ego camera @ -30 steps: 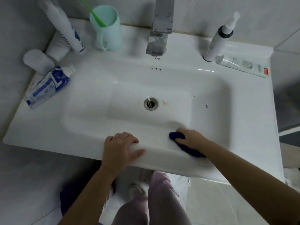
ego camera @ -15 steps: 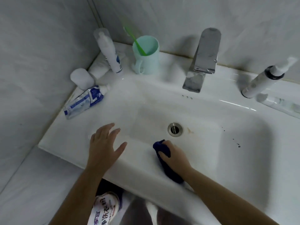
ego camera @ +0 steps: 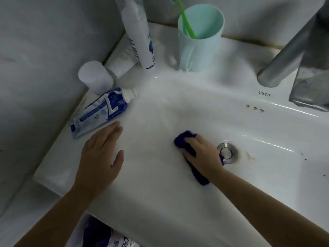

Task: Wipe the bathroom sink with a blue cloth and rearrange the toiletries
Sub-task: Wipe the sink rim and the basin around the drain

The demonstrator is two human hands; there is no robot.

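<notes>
My right hand [ego camera: 202,153] presses a dark blue cloth [ego camera: 183,139] onto the floor of the white sink basin [ego camera: 178,111], just left of the metal drain [ego camera: 228,152]. Part of the cloth trails out under my wrist. My left hand [ego camera: 99,154] lies flat with straight fingers on the sink's left rim, its fingertips close to a blue and white toothpaste tube [ego camera: 99,112] lying there. Behind the tube stand a white capped tube [ego camera: 97,76], a tall white bottle [ego camera: 140,36] and a mint cup [ego camera: 200,38] holding a green toothbrush [ego camera: 187,22].
The chrome faucet [ego camera: 302,56] rises at the back right. Brown stain marks [ego camera: 250,157] and dark specks lie right of the drain. Grey tiled wall closes the left side and back. A printed package [ego camera: 115,237] shows on the floor below the sink's front edge.
My right hand slid the cloth from the front rim down into the basin toward the drain. My left hand left the front edge and moved left near the toothpaste. The view moved closer and leftward.
</notes>
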